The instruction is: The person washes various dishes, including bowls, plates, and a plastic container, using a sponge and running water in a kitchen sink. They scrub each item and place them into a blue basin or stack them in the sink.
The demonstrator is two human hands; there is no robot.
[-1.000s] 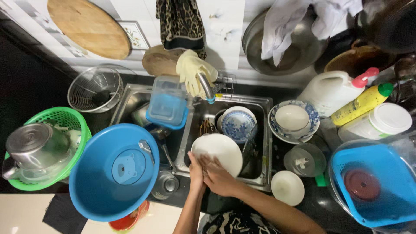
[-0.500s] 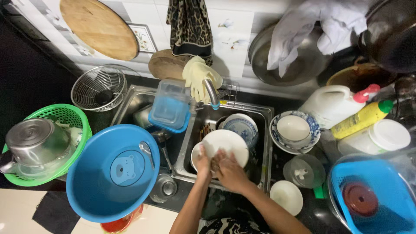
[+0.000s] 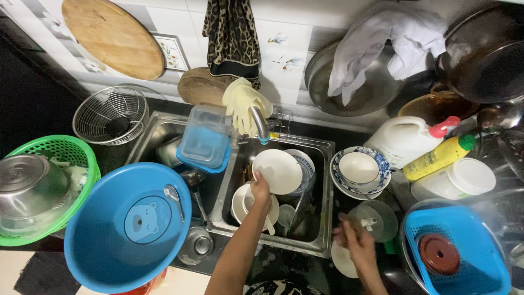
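My left hand (image 3: 260, 187) grips the near edge of a white plate (image 3: 278, 170) and holds it tilted over the right sink basin (image 3: 322, 207), just below the tap (image 3: 260, 124). More white dishes (image 3: 244, 201) are stacked under it in the basin. My right hand (image 3: 352, 241), blurred, hovers over the dark counter to the right of the sink. It is just above a white bowl (image 3: 341, 261) and next to a glass lid (image 3: 375, 219). Whether it holds anything is unclear.
A big blue basin (image 3: 128, 226) with a spoon covers the left sink side. A green basket (image 3: 63, 158) with a steel pot stands far left. A patterned bowl stack (image 3: 358, 168), detergent jug (image 3: 404, 140), yellow bottle (image 3: 439, 156) and blue basket (image 3: 458, 248) crowd the right.
My left hand has lifted the white plate up toward the tap. My right hand left the plate and swung right, out over the counter by the white bowl.
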